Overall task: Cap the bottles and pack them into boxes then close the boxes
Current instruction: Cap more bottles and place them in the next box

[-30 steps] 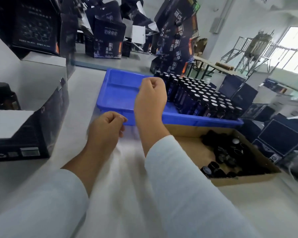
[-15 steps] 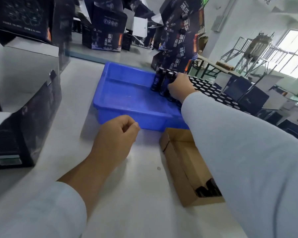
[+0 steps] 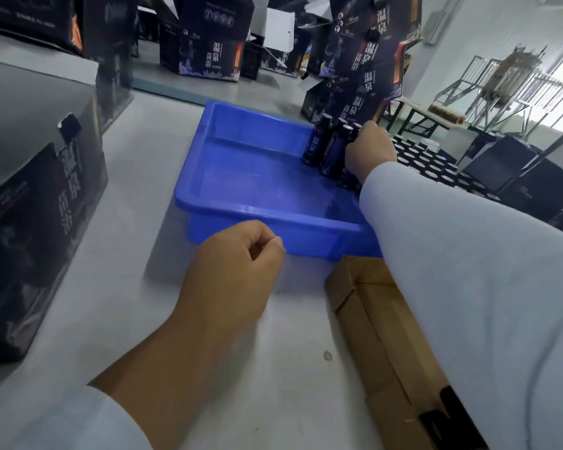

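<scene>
Bottles (image 3: 325, 147) stand in the blue tray (image 3: 267, 216) at 1 o'clock, and the right hand (image 3: 369, 152) grips some of them. Left hand (image 3: 231, 264) hovers over the tabletop (image 3: 127, 287) at 6 o'clock of the tray, fingers curled, holding nothing. Carton (image 3: 384, 326) lies at 4 o'clock.

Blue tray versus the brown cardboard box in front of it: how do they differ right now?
The blue tray is glossy plastic with a rolled rim; the cardboard box is matte brown with folded flaps. The tray holds upright dark bottles at its right side, where the right hand reaches; the box's contents are mostly hidden by the sleeve. Both sit open-topped on the white table.
</scene>
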